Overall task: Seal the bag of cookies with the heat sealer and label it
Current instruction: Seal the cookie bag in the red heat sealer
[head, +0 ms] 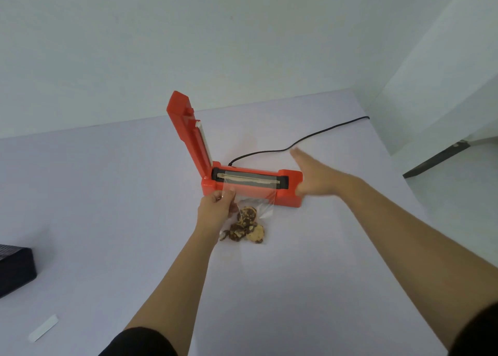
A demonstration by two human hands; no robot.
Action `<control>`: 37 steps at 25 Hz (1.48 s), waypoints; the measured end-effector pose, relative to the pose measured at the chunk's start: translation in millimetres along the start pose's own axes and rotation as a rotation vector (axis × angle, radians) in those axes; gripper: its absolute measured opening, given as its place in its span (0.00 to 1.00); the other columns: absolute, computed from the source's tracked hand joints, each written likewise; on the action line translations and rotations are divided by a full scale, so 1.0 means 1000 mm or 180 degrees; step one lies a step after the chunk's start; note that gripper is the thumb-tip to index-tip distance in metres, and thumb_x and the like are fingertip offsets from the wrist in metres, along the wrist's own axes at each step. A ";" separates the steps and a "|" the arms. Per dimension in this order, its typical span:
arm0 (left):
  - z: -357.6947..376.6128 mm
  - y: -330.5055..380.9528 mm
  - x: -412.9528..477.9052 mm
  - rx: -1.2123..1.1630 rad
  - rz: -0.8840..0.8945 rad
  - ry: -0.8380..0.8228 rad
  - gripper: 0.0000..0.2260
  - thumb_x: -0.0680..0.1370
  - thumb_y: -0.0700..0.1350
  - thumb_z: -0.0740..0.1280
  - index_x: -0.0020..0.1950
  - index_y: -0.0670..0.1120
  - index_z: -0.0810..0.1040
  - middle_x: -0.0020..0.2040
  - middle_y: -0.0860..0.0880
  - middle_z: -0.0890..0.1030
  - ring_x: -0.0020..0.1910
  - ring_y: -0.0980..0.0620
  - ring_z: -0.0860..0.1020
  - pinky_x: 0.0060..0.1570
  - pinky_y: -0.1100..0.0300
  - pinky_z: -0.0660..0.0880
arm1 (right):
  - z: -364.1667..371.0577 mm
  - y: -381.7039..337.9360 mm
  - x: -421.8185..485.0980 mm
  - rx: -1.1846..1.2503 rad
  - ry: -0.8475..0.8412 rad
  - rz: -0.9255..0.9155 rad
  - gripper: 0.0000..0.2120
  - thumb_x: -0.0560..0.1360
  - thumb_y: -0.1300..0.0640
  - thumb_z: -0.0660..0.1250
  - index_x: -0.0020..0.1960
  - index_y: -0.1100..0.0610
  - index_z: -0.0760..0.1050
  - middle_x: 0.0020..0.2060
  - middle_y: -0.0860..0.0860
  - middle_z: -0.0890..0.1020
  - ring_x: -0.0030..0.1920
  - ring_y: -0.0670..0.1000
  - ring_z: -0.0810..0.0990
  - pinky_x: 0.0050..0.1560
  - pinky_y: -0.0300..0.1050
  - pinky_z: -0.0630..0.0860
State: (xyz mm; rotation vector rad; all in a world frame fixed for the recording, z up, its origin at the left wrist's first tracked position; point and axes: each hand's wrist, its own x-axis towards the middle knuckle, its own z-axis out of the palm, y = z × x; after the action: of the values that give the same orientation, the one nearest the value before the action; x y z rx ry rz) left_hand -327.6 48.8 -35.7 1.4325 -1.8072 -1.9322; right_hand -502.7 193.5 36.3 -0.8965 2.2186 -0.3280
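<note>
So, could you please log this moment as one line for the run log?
sealer: lid up | bag: mouth on sealing strip | left hand: pinching bag edge | right hand: open, blurred | label: untouched

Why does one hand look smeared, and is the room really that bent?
Head view: the right hand is motion-blurred, fingers open, while the left hand gripping the bag is sharp. The wide-angle lens curves the table edge. The light is soft and even, with faint shadows and no strong glare.
</note>
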 end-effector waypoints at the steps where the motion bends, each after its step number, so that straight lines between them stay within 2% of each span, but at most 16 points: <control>1: 0.000 0.003 0.000 0.0055 0.0035 0.0047 0.13 0.78 0.49 0.64 0.41 0.39 0.78 0.34 0.47 0.80 0.29 0.54 0.78 0.37 0.59 0.74 | 0.014 0.011 -0.003 -0.0335 -0.0216 0.0066 0.51 0.68 0.56 0.73 0.76 0.60 0.39 0.77 0.55 0.43 0.76 0.53 0.45 0.75 0.48 0.50; 3: 0.002 0.009 -0.001 0.0163 0.0110 0.0186 0.14 0.78 0.49 0.64 0.40 0.39 0.77 0.35 0.47 0.79 0.30 0.55 0.79 0.34 0.62 0.73 | 0.038 0.022 -0.001 -0.0741 -0.0153 -0.0022 0.58 0.66 0.41 0.73 0.75 0.59 0.34 0.76 0.54 0.38 0.76 0.53 0.40 0.75 0.53 0.46; 5: 0.005 0.013 -0.001 0.0332 0.0145 0.0358 0.14 0.77 0.49 0.63 0.40 0.40 0.78 0.37 0.46 0.80 0.33 0.51 0.79 0.32 0.64 0.72 | 0.052 0.024 0.003 -0.0851 0.0200 -0.0115 0.56 0.68 0.36 0.68 0.75 0.59 0.34 0.76 0.54 0.38 0.76 0.54 0.40 0.75 0.54 0.44; 8: 0.011 0.019 -0.001 0.0447 0.0072 0.0543 0.11 0.77 0.48 0.63 0.42 0.42 0.80 0.39 0.45 0.82 0.36 0.46 0.82 0.33 0.58 0.76 | 0.065 0.026 0.008 -0.1093 0.0666 -0.0109 0.46 0.75 0.38 0.59 0.75 0.60 0.35 0.76 0.56 0.38 0.76 0.55 0.39 0.74 0.55 0.42; 10: 0.014 0.022 -0.001 0.0717 0.0048 0.0717 0.09 0.75 0.45 0.64 0.39 0.42 0.80 0.39 0.43 0.83 0.38 0.42 0.83 0.40 0.52 0.80 | 0.069 0.027 0.010 -0.1214 0.0718 -0.0091 0.43 0.77 0.39 0.57 0.75 0.61 0.35 0.76 0.57 0.38 0.76 0.56 0.38 0.74 0.56 0.41; 12: 0.019 0.028 -0.002 0.1125 0.0075 0.0899 0.08 0.73 0.41 0.64 0.37 0.41 0.80 0.39 0.43 0.83 0.36 0.43 0.82 0.36 0.55 0.78 | 0.071 0.027 0.011 -0.1226 0.0687 -0.0080 0.43 0.77 0.39 0.56 0.75 0.62 0.34 0.76 0.57 0.37 0.76 0.56 0.37 0.74 0.57 0.40; 14: 0.025 0.031 -0.003 0.1668 0.0287 0.1083 0.07 0.73 0.41 0.63 0.37 0.41 0.78 0.40 0.42 0.81 0.35 0.44 0.79 0.31 0.59 0.72 | 0.071 0.028 0.010 -0.1149 0.0707 -0.0085 0.43 0.77 0.40 0.57 0.75 0.61 0.34 0.76 0.56 0.37 0.76 0.56 0.37 0.73 0.57 0.40; 16: 0.032 0.031 -0.005 0.2082 0.0518 0.1256 0.09 0.76 0.42 0.60 0.40 0.40 0.76 0.40 0.41 0.79 0.36 0.42 0.77 0.31 0.57 0.70 | 0.072 0.028 0.010 -0.1096 0.0721 -0.0094 0.43 0.77 0.40 0.57 0.75 0.61 0.34 0.76 0.56 0.36 0.76 0.56 0.36 0.73 0.57 0.39; 22: 0.039 0.042 -0.017 0.2839 0.0649 0.1017 0.03 0.76 0.38 0.62 0.44 0.39 0.73 0.38 0.43 0.75 0.38 0.44 0.77 0.36 0.52 0.77 | 0.073 0.028 0.010 -0.1031 0.0782 -0.0119 0.43 0.78 0.41 0.57 0.75 0.61 0.34 0.76 0.56 0.36 0.76 0.56 0.36 0.73 0.56 0.40; 24: 0.038 0.038 -0.014 0.2669 0.0687 0.1094 0.05 0.77 0.39 0.61 0.43 0.38 0.74 0.38 0.42 0.77 0.36 0.44 0.77 0.35 0.52 0.77 | 0.074 0.028 0.010 -0.1027 0.0789 -0.0124 0.43 0.78 0.41 0.57 0.75 0.61 0.34 0.76 0.56 0.36 0.76 0.56 0.37 0.73 0.57 0.40; 27: 0.033 0.027 -0.009 0.1947 0.0619 0.1371 0.10 0.76 0.43 0.62 0.37 0.40 0.73 0.38 0.42 0.78 0.31 0.48 0.73 0.30 0.58 0.69 | 0.074 0.029 0.011 -0.0996 0.0779 -0.0129 0.43 0.77 0.41 0.57 0.75 0.61 0.34 0.76 0.56 0.36 0.76 0.56 0.37 0.73 0.56 0.40; 32: 0.031 0.019 -0.014 0.1484 0.0460 0.1634 0.07 0.77 0.49 0.64 0.46 0.46 0.77 0.40 0.48 0.80 0.37 0.47 0.77 0.37 0.59 0.68 | 0.074 0.028 0.010 -0.0929 0.0757 -0.0149 0.43 0.78 0.42 0.57 0.75 0.61 0.33 0.75 0.56 0.35 0.75 0.56 0.35 0.73 0.56 0.39; 37: 0.034 0.018 -0.008 0.1393 0.0486 0.1778 0.07 0.78 0.48 0.63 0.49 0.46 0.78 0.42 0.51 0.80 0.39 0.48 0.78 0.39 0.58 0.71 | 0.074 0.028 0.010 -0.0932 0.0741 -0.0119 0.43 0.78 0.42 0.57 0.74 0.60 0.32 0.75 0.55 0.35 0.75 0.55 0.35 0.73 0.55 0.39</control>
State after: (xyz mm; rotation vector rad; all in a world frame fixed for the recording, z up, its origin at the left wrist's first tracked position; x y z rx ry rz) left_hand -355.8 73.0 -22.6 1.6706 -2.0286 -0.9535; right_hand -469.9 208.7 -34.8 -1.1027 2.5110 -0.1304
